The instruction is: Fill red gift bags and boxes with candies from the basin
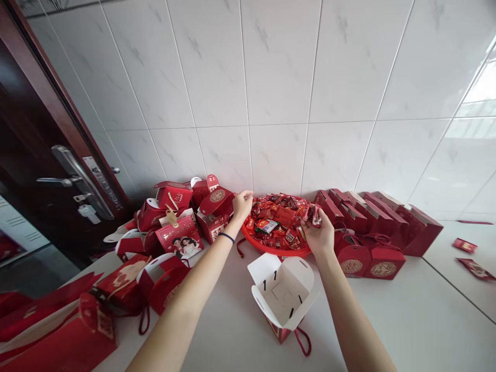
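Observation:
My right hand (321,236) is closed on small red candy packets (314,215) above the right rim of a red basin (271,251). Heaped wrapped candies (284,216) fill that basin. At its left rim is my left hand (242,204), its fingers curled together; whatever may be in them is hidden. Below the basin, between my forearms, stands an open gift box (279,297) with its white flaps spread, a dark red cord handle at its side and its white inside showing dark slots.
Red gift boxes (217,204) crowd the left of the white table (225,320). Tall red boxes (382,214) stand in a row at the right, behind two closed boxes (387,262). Loose packets (465,245) lie far right. A tiled wall (277,77) rises behind; a dark door (42,129) is at left.

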`<state>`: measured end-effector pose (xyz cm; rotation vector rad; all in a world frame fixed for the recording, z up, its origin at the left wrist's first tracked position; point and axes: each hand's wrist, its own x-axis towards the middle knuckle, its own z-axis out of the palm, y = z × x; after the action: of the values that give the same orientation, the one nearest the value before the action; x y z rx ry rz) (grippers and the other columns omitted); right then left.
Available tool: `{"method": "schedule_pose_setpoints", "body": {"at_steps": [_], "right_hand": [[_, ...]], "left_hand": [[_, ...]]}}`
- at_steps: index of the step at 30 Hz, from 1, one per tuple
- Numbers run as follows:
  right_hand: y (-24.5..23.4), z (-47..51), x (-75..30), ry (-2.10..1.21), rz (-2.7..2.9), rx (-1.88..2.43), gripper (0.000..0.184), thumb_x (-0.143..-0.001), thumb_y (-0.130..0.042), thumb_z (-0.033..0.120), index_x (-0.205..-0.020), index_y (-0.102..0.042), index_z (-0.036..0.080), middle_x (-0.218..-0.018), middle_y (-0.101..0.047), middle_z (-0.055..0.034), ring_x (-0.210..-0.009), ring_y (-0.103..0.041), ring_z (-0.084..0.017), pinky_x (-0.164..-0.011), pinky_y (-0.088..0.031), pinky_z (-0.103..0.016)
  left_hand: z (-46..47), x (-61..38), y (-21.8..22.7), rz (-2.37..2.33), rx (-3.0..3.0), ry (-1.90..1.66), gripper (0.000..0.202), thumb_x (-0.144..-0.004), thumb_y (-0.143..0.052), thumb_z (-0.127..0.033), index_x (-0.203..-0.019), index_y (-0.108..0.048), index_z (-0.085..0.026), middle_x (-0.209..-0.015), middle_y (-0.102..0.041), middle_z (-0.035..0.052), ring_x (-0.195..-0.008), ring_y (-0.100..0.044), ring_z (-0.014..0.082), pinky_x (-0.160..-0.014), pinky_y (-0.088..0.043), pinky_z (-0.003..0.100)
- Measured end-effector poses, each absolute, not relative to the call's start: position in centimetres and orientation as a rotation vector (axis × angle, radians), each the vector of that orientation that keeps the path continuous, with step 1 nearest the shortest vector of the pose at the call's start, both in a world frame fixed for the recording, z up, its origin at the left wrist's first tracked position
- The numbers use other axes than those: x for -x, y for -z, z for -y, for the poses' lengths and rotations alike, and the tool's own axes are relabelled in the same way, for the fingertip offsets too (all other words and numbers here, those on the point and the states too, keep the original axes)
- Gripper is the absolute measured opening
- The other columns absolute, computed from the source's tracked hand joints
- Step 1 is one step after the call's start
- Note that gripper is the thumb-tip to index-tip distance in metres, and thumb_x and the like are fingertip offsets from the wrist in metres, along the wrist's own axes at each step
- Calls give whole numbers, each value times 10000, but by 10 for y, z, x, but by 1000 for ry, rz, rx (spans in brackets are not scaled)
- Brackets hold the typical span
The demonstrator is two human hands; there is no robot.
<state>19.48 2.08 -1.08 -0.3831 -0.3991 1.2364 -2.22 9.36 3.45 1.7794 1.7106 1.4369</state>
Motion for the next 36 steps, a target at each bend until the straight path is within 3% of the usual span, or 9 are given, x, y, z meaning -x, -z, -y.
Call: {"method": "schedule_pose_setpoints", "body": {"at_steps": [6, 15, 20, 24, 28, 30, 34, 36], "right_hand": [[11, -22, -194, -1237, 392, 391, 83, -737, -774, 262, -767, -726, 201, -737, -743, 15, -593, -644, -116, -568, -527, -245], [10, -22, -193, -1248, 411, 383, 100, -722, -794, 243, -784, -727, 203, -771, -753, 21, -645, -654, -118, -559, -511, -229], [8, -21, -192, -1253, 418, 382, 104, -716, -793, 237, -786, -726, 199, -772, -750, 24, -644, -650, -115, -556, -505, -230], [7, -21, -191, -1250, 430, 388, 118, -698, -804, 244, -760, -715, 198, -742, -732, 35, -624, -633, -108, -552, -504, -227], [7, -19, -191, -1235, 452, 383, 137, -682, -816, 249, -723, -692, 208, -731, -722, 43, -639, -637, -115, -565, -504, -235], [7, -19, -191, -1231, 464, 382, 149, -675, -822, 257, -715, -686, 210, -727, -718, 43, -643, -639, -119, -567, -501, -239], [8, -22, -191, -1226, 476, 399, 166, -665, -828, 274, -724, -686, 210, -731, -714, 45, -636, -630, -116, -565, -500, -238], [8, -23, -191, -1218, 479, 417, 162, -667, -823, 277, -736, -689, 216, -737, -713, 43, -643, -632, -122, -559, -498, -238]], "left_hand": [[-112, 45, -47, -1894, -1818, -1204, 336, -819, -553, -90, -1057, -779, -165, -1135, -778, 100, -1075, -717, 222, -952, -533, 282], [-101, 51, -29, -2008, -1998, -887, 310, -716, -746, -217, -1025, -738, -188, -1063, -780, 124, -1073, -703, 298, -915, -521, 330], [-103, 40, -26, -1918, -2132, -972, 398, -807, -682, -202, -1204, -685, -171, -1251, -704, 178, -1221, -625, 325, -1020, -487, 398], [-122, 22, -31, -1762, -2209, -999, 372, -856, -683, -213, -1224, -675, -162, -1321, -657, 169, -1296, -566, 302, -1106, -438, 409], [-137, 10, -35, -1667, -2177, -912, 321, -959, -623, -330, -1236, -633, -167, -1298, -633, 123, -1149, -630, 254, -988, -533, 459], [-137, 9, -35, -1619, -2155, -884, 318, -967, -612, -368, -1204, -642, -158, -1222, -660, 94, -1046, -662, 233, -899, -572, 437], [-124, 9, -31, -1490, -2145, -887, 147, -865, -687, -267, -934, -763, -161, -917, -767, 56, -876, -715, 216, -834, -567, 339], [-114, 9, -28, -1419, -2142, -911, 189, -767, -751, -217, -952, -779, -187, -907, -785, 46, -880, -727, 218, -835, -559, 311]]}}
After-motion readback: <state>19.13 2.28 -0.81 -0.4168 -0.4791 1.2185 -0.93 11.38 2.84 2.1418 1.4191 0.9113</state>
